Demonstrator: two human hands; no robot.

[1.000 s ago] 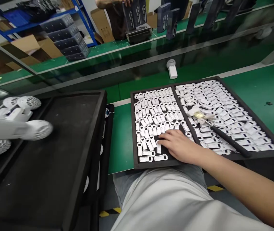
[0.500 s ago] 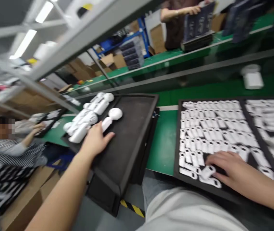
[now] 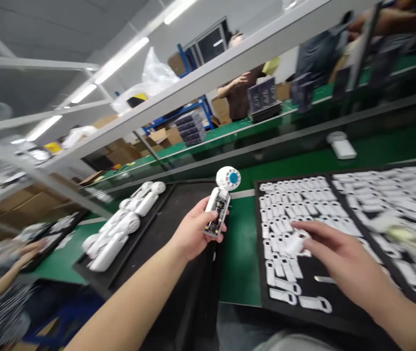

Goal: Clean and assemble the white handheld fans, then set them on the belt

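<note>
My left hand (image 3: pixel 192 231) is wrapped round a small white handheld fan (image 3: pixel 213 200) with a round head and blue centre. The handle lacks its cover on the side facing me, so dark inner parts show. Over the right tray, my right hand (image 3: pixel 354 261) pinches a white plastic cover (image 3: pixel 295 243) between thumb and fingers. Rows of similar white covers (image 3: pixel 283 296), many with a ring-shaped end, lie in the black foam tray (image 3: pixel 312 270) below it. Several white fans (image 3: pixel 109 248) rest at the left side of the black tray (image 3: pixel 160 224).
A white device (image 3: pixel 342 146) lies on the green bench (image 3: pixel 242 273) behind the right tray. A thin metal tool (image 3: pixel 324 279) is partly under my right hand. Above the bench runs a grey beam (image 3: pixel 208 73). Co-workers are at the far bench and far left.
My left hand has lifted the fan from the left tray and brought it right, its inner side now facing me. My right hand has raised a cover from the tray's front. The view has shifted.
</note>
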